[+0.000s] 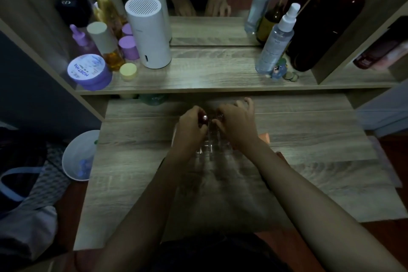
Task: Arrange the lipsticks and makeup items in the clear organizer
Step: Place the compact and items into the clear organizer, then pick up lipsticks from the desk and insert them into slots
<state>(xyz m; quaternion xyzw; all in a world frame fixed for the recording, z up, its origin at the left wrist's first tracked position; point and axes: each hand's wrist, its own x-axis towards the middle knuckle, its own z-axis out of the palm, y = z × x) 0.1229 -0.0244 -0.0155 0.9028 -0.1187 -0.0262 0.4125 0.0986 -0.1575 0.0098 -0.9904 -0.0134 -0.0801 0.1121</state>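
Observation:
A clear organizer [204, 150] with small square cells sits on the wooden table, mostly hidden under both my hands. My left hand [191, 127] is closed around a dark red lipstick [204, 119], held just above the organizer's far cells. My right hand [237, 122] is beside it, thumb and fingers pinched on a small reddish item [219, 117] that I cannot identify in the dim light. Whatever stands in the cells is hidden.
A raised shelf [198, 81] behind carries a purple jar [89, 72], bottles, a white cylinder [148, 33], a spray bottle [274, 44] and a mirror. An orange object [265, 137] peeks out right of my right wrist. A white bin [80, 154] stands left of the table.

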